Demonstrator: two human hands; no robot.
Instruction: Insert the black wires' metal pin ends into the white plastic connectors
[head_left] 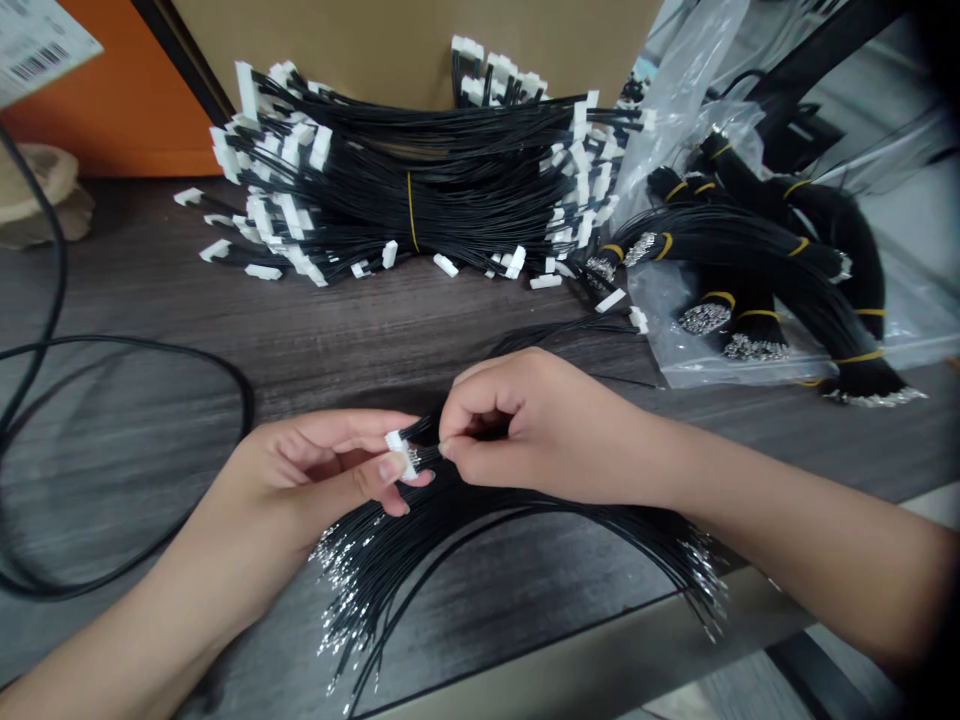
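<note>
My left hand (330, 475) pinches a small white connector (401, 455) between thumb and fingers. Black wires run from the connector toward the right. Just beside it, my right hand (510, 425) has its thumb and forefinger pressed together on black wires (427, 455), close to the connector. Under both hands lies a loose spread of black wires (450, 515) with bare silvery terminals at both ends, curving across the dark wood-grain table (300, 350).
Behind lies a large pile of black cables (465, 200) with white connectors, partly tied in yellow. At the right, banded wire bundles (810, 260) rest on a clear plastic bag (675, 350). A black cable (150, 342) loops at the left, near an orange box (142, 100).
</note>
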